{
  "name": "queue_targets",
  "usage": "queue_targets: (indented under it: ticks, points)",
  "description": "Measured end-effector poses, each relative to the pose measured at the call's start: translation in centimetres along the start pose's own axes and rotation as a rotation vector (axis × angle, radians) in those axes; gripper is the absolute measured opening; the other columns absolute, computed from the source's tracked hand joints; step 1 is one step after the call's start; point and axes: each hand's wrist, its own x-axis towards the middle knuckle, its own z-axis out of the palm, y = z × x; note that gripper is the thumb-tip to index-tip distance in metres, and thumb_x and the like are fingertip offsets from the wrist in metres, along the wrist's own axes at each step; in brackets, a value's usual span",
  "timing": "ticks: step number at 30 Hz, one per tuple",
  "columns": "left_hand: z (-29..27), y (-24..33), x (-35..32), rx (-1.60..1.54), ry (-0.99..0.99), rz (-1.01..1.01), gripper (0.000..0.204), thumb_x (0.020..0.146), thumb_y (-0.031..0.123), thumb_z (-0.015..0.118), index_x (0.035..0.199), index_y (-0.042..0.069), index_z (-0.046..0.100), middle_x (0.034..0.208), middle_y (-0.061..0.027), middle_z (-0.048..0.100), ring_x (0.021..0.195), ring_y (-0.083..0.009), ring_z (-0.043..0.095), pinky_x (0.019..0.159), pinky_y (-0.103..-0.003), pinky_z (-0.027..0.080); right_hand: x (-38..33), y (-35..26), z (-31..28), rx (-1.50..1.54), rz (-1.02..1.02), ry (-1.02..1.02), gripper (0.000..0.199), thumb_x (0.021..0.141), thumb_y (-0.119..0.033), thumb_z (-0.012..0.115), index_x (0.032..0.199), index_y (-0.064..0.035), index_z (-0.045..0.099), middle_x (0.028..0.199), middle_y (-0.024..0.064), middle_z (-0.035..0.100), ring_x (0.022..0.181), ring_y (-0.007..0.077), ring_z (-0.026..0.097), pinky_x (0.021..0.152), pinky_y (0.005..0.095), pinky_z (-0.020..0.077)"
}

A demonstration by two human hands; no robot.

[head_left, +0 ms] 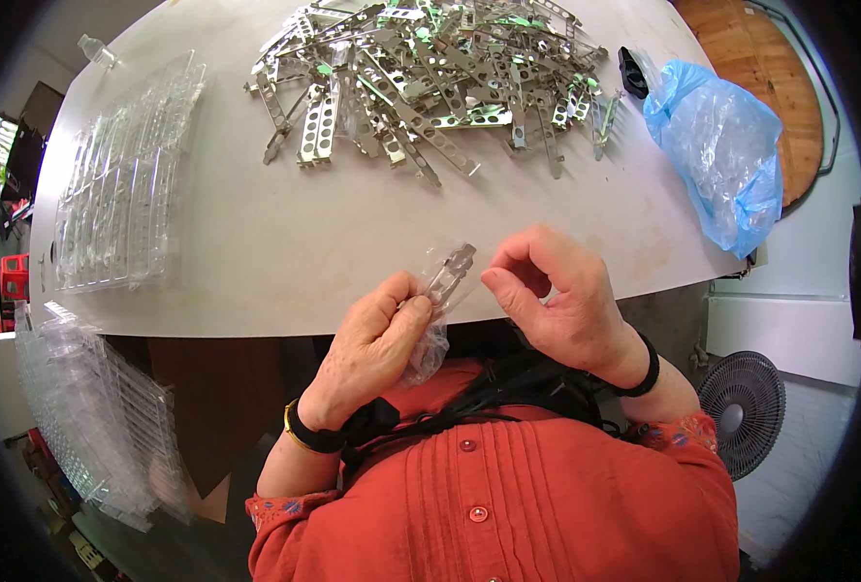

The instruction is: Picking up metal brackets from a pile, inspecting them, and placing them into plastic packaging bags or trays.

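A metal slot bracket [451,269] stands tilted in front of me, with a crumpled clear plastic bag [427,357] around or against its lower part. My left hand [377,333] pinches bracket and plastic between thumb and fingers. Just to the right, my right hand [568,303] is held with its thumb and curled forefinger close together. Any thin film between those fingertips is too faint to make out. Farther back on the table lies a big heap of similar metal brackets [421,87], many with rows of round holes, some with green tints.
On the pale table [285,233], clear plastic trays [125,184] lie at the left. More clear trays [111,417] are stacked below the left edge. A blue plastic bag [721,145] sits at the right edge, beside a black object [632,73]. A fan [741,415] stands lower right.
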Motion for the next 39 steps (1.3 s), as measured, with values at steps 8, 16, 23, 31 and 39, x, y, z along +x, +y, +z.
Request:
queue_targets:
  ticks: [8,16,23,31,39]
  points:
    - [0.2,0.3,-0.3,0.043,0.032,0.106,0.014,0.103,0.014,0.050,0.098,0.003,0.059,0.077,0.0057,0.053,0.065,-0.0021,0.044,0.057,-0.020,0.038,-1.0,0.8,0.7,0.000,0.245,-0.178,0.022,0.095,-0.023,0.071,0.090,-0.0023,0.065,0.075,0.0066,0.063,0.060,0.0120,0.059,0.055,0.0266,0.0473]
    - [0.6,0.3,-0.3,0.037,0.035,0.085,0.014,0.103,0.014,0.050,0.100,0.003,0.058,0.078,0.0054,0.053,0.065,-0.0020,0.045,0.057,-0.020,0.038,-0.9,1.5,0.8,0.644,0.416,-0.200,0.015,0.101,-0.019,0.064,0.102,-0.0038,0.062,0.083,-0.0049,0.059,0.071,0.0020,0.055,0.065,0.0207,0.0489]
    - [0.4,-0.6,-0.2,0.138,0.036,0.179,0.013,0.104,0.014,0.050,0.102,0.003,0.058,0.079,0.0051,0.052,0.066,-0.0027,0.045,0.058,-0.021,0.039,-1.1,1.8,1.0,0.601,0.335,-0.250,0.017,0.099,-0.019,0.066,0.105,-0.0027,0.063,0.087,-0.0034,0.062,0.077,0.0029,0.057,0.070,0.0209,0.0485]
    - [0.5,-0.3,0.0,0.389,-0.003,0.481,0.009,0.100,0.007,0.054,0.097,0.001,0.060,0.080,-0.0020,0.051,0.070,-0.0103,0.047,0.064,-0.027,0.042,-0.3,1.4,-0.4,0.579,0.365,-0.303,0.020,0.099,-0.017,0.067,0.109,-0.0011,0.063,0.095,-0.0004,0.067,0.087,0.0045,0.060,0.076,0.0218,0.0499]
    - [0.3,0.8,-0.2,0.496,-0.033,0.439,0.008,0.099,0.005,0.054,0.095,0.000,0.059,0.081,-0.0084,0.052,0.070,-0.0195,0.049,0.066,-0.031,0.043,0.0,1.0,-0.4,0.723,0.424,-0.361,0.012,0.100,-0.009,0.063,0.108,-0.0005,0.061,0.099,0.0035,0.070,0.094,0.0071,0.065,0.082,0.0237,0.0529]
